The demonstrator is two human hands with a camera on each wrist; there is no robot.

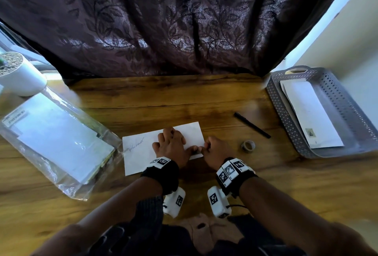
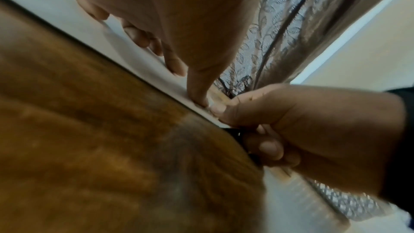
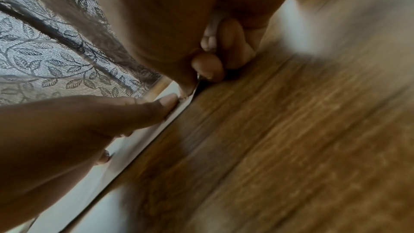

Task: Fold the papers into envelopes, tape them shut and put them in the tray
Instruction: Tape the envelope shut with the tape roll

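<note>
A white folded paper [image 1: 141,149] with handwriting lies in the middle of the wooden table. My left hand [image 1: 170,145] lies flat on its right half, fingers spread and pressing, thumb down near the near edge [image 2: 199,95]. My right hand [image 1: 212,149] has curled fingers and pinches the paper's near right corner between thumb and forefinger [image 3: 208,70]. Both thumbs almost meet on that edge. A tape roll [image 1: 248,145] sits just right of my right hand. The grey perforated tray [image 1: 286,112] at the right holds white envelopes [image 1: 313,116].
A black pen [image 1: 252,125] lies between the paper and the tray. A clear plastic bag of white sheets [image 1: 59,141] lies at the left, with a white pot [image 1: 20,77] behind it. A dark leaf-patterned curtain [image 1: 173,20] hangs along the table's far edge.
</note>
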